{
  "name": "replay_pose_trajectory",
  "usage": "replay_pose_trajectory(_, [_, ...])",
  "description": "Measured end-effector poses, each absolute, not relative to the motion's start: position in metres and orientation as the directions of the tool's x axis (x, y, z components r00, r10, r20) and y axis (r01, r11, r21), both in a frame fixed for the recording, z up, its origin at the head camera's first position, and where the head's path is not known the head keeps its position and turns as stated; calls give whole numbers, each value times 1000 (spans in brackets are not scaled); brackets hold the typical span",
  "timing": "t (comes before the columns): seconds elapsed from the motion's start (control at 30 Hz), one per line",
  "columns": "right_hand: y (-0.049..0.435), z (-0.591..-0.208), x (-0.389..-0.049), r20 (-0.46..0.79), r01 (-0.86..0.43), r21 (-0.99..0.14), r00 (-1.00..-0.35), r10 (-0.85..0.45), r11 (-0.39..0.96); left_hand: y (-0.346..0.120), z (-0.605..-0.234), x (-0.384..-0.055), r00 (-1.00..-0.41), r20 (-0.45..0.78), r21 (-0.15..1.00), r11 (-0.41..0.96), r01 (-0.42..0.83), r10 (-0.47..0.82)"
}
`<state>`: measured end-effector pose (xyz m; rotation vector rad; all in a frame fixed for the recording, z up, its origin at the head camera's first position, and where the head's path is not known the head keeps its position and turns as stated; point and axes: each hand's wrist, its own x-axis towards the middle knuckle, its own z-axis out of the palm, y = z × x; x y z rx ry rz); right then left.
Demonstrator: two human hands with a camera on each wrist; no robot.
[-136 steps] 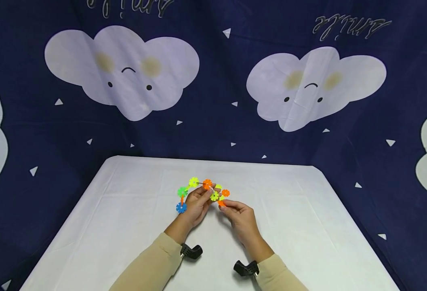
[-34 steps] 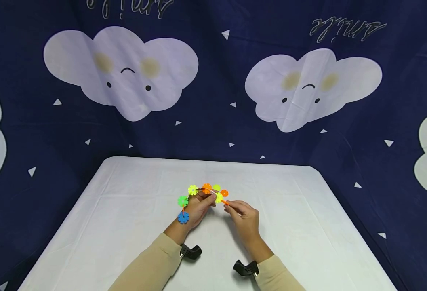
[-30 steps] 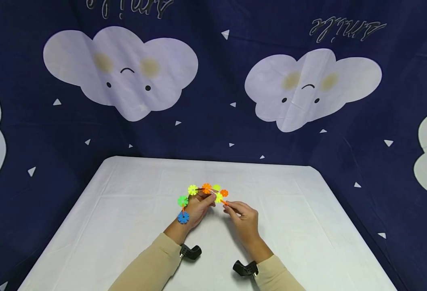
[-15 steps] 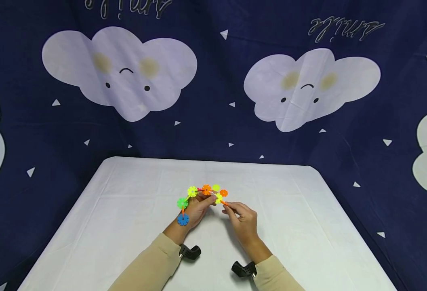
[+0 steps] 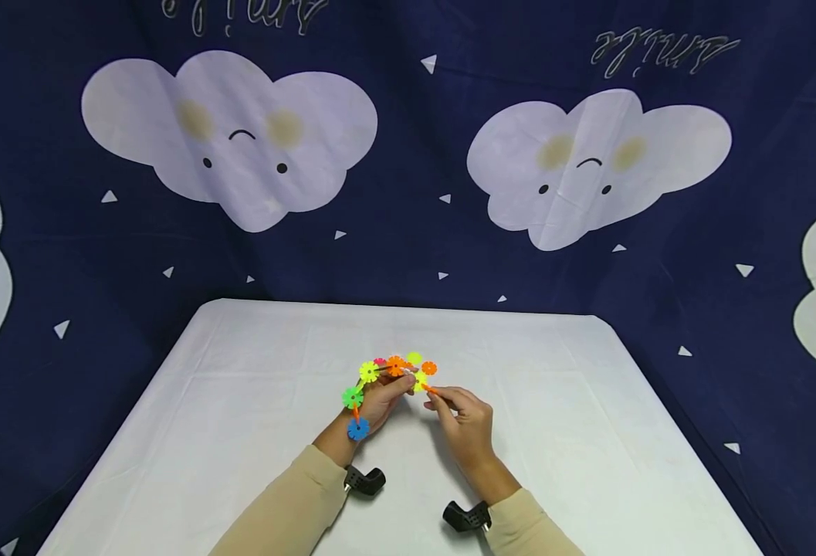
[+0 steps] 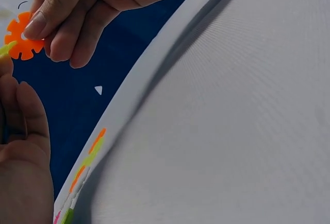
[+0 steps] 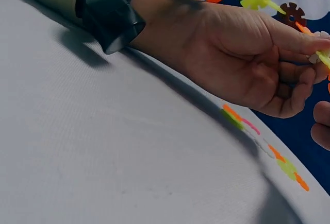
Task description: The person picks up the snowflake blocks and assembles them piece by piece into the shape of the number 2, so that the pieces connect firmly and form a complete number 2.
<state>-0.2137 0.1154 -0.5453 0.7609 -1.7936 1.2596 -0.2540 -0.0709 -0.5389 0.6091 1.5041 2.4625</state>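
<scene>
My left hand [image 5: 382,398] pinches a curved chain of slotted snowflake discs near its right end, beside a yellow disc [image 5: 419,381]. Over the back of this hand the chain runs through an orange disc [image 5: 395,365], another yellow disc [image 5: 369,371] and a green disc [image 5: 353,398]. A blue disc [image 5: 358,428] ends it at the wrist. The right wrist view adds a brown disc [image 7: 292,14] in the chain. My right hand [image 5: 468,425] pinches an orange disc [image 6: 18,38] between thumb and finger, with its edge right at the yellow disc.
A row of several loose discs lies flat on the white table beyond the hands, including a yellow-green one [image 5: 414,358], an orange one [image 5: 429,368] and a pink one [image 5: 380,361]. Black wrist cameras [image 5: 364,482] sit at both cuffs. A dark blue cloud-print cloth [image 5: 408,255] hangs behind.
The chain's blue end has swung down toward the left wrist, uncovering the pink disc on the table. The right hand has shifted only slightly, still pinching the orange disc.
</scene>
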Motion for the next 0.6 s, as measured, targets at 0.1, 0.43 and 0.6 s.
replay_pose_trajectory(0.1, [115,-545,-214,868,-829,-462,-495,-28,314,-70,-539,-254,-894,261,877,-476,62,365])
replay_pose_trajectory(0.43, [109,-544,-215,875,-825,-431,-481,-54,366,-69,-542,-255,-931,252,835,-546,70,266])
replay_pose_trajectory(0.6, [109,-547,-217,882,-833,-403,-464,-82,378,-66,-542,-256,-964,154,850,-527,17,217])
